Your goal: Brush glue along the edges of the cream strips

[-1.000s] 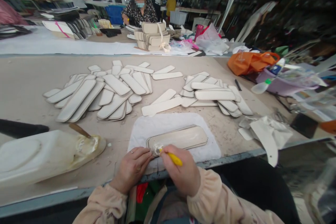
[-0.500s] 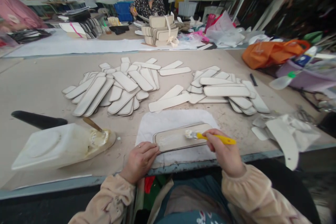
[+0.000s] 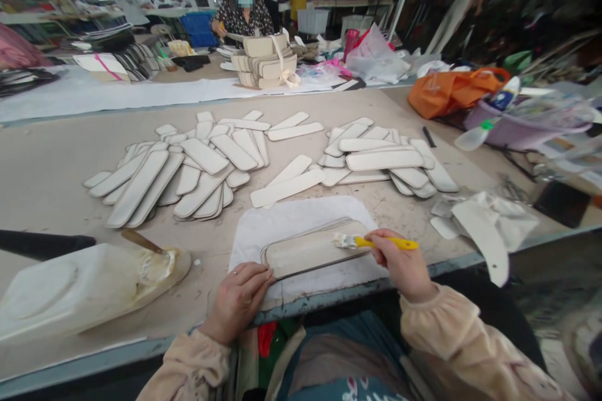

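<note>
A small stack of long pale strips with rounded corners (image 3: 305, 252) lies on a white sheet (image 3: 247, 225) at the table's near edge. My left hand (image 3: 239, 294) holds the stack's left end, its fingers together on the corner. In my right hand (image 3: 399, 263) is a yellow-handled paintbrush (image 3: 385, 242). Its bristles carry a white paste and touch the top strip right of the middle. On the left, a cut-open white plastic jug (image 3: 61, 288) lies on its side, with white paste and a brown-handled tool (image 3: 141, 240) at its mouth.
Two loose heaps of similar strips, a left heap (image 3: 188, 169) and a right heap (image 3: 385, 153), lie beyond the sheet. Pale scraps (image 3: 484, 225), a purple basin (image 3: 512, 128) and an orange bag (image 3: 451, 91) are on the right. A co-worker (image 3: 247, 12) sits across the table.
The view has turned to the right, so things sit farther left. The brush has slid rightward along the top strip. My left hand stays on the stack's left end.
</note>
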Demonstrator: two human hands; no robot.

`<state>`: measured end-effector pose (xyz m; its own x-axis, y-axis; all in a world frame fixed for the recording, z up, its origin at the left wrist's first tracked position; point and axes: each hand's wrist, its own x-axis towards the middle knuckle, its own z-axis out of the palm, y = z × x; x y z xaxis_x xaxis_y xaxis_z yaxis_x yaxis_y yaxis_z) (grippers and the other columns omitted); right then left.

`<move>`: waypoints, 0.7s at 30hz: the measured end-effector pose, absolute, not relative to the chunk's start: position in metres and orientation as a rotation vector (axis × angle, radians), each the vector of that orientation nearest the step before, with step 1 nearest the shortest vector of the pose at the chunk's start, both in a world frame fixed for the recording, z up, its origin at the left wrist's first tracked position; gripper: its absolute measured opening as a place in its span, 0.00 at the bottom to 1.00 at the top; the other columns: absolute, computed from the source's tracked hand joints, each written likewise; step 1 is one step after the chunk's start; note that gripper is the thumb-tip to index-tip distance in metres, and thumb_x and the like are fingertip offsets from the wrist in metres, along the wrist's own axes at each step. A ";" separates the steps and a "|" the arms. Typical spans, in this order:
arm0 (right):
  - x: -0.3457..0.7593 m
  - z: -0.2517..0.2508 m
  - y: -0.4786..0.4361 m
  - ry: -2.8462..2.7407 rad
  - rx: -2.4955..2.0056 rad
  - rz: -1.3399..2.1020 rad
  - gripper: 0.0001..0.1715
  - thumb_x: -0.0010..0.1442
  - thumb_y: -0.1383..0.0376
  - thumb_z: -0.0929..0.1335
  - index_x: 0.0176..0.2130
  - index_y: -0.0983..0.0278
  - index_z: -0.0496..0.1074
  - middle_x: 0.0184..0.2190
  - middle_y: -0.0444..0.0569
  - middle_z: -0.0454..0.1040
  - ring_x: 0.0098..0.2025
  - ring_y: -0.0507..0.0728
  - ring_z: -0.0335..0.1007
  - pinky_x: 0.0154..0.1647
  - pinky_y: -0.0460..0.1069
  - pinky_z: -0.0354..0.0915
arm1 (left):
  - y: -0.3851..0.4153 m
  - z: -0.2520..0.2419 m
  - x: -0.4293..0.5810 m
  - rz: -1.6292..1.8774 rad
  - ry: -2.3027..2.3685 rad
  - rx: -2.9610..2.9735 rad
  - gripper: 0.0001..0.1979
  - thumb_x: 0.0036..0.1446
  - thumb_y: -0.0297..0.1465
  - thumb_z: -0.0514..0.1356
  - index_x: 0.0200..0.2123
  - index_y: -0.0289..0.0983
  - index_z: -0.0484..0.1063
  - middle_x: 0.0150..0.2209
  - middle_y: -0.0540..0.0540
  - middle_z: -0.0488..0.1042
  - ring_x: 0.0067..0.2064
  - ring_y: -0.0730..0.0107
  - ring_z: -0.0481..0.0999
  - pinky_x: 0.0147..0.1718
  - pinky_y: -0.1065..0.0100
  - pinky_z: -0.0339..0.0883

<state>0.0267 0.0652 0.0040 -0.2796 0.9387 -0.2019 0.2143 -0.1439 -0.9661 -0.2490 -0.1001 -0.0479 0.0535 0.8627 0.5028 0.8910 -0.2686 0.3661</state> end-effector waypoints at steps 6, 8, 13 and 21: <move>-0.024 -0.006 0.018 -1.454 -1.106 1.793 0.13 0.59 0.56 0.65 0.32 0.64 0.70 0.16 0.40 0.65 0.20 0.49 0.58 0.22 0.45 0.56 | -0.102 -0.055 -0.252 -0.955 -1.880 -2.273 0.07 0.60 0.27 0.61 0.41 0.38 0.76 0.39 0.44 0.78 0.42 0.67 0.76 0.43 0.65 0.72; -0.039 -0.014 0.010 -1.463 -1.080 1.863 0.12 0.58 0.58 0.64 0.31 0.64 0.70 0.15 0.39 0.65 0.19 0.49 0.58 0.22 0.45 0.56 | -0.103 -0.056 -0.253 -0.954 -1.880 -2.280 0.07 0.60 0.27 0.61 0.42 0.38 0.76 0.40 0.44 0.78 0.42 0.66 0.76 0.44 0.64 0.71; 0.002 -0.016 0.039 -1.511 -1.233 1.677 0.13 0.58 0.57 0.64 0.31 0.64 0.72 0.14 0.40 0.63 0.19 0.50 0.56 0.22 0.47 0.54 | -0.103 -0.053 -0.252 -0.966 -1.872 -2.276 0.07 0.59 0.26 0.61 0.41 0.38 0.77 0.39 0.44 0.78 0.42 0.67 0.76 0.45 0.64 0.71; 0.077 0.009 0.081 -1.738 -1.526 1.084 0.13 0.60 0.57 0.63 0.30 0.62 0.71 0.15 0.40 0.64 0.20 0.52 0.62 0.23 0.47 0.59 | -0.102 -0.053 -0.254 -0.930 -1.837 -2.297 0.07 0.60 0.27 0.60 0.42 0.37 0.76 0.40 0.44 0.77 0.43 0.66 0.75 0.45 0.64 0.70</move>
